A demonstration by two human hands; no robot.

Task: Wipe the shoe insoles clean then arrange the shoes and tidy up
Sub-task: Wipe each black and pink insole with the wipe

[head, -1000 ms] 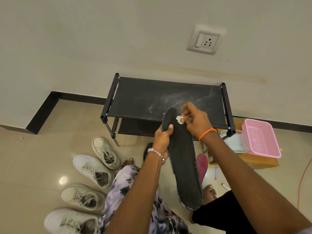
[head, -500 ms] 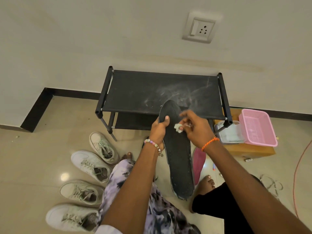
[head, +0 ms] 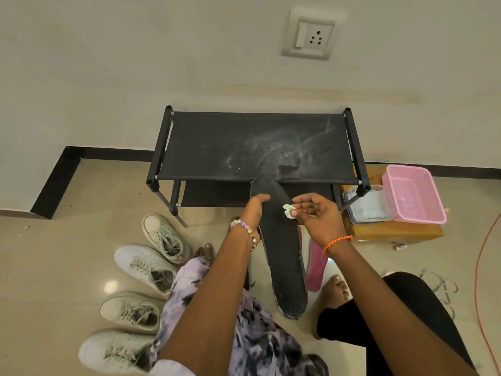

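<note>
A black two-tier shoe rack [head: 257, 147] stood against the wall, its top shelf bare of shoes and smeared with pale dust marks. To its right a pink mesh basket [head: 414, 196] sat just beside a clear lidded container [head: 368, 204], both on a low wooden box [head: 393, 232]. Four white sneakers [head: 143, 270] lay in a loose column on the tiled floor at the left, none yet on the rack. The black insole [head: 282, 251] was held upright between the person's legs, its toe end up near the rack's front rail. A pink insole [head: 315, 267] lay on the floor just behind and to the right of it. The left hand [head: 254, 210] gripped the black insole's left edge near the top, thumb across the face. The right hand [head: 317, 215] pinched a small crumpled white wipe [head: 288, 211] at the fingertips, against or just off the insole's right edge; contact could not be told. Judged from this, the task was early to midway: one insole was being wiped, its lower end still looking flecked with pale grime. The pink insole's state was unclear. The insoles were still out of the shoes, and the shoes were yet to be arranged and the wipes tidied away.
</note>
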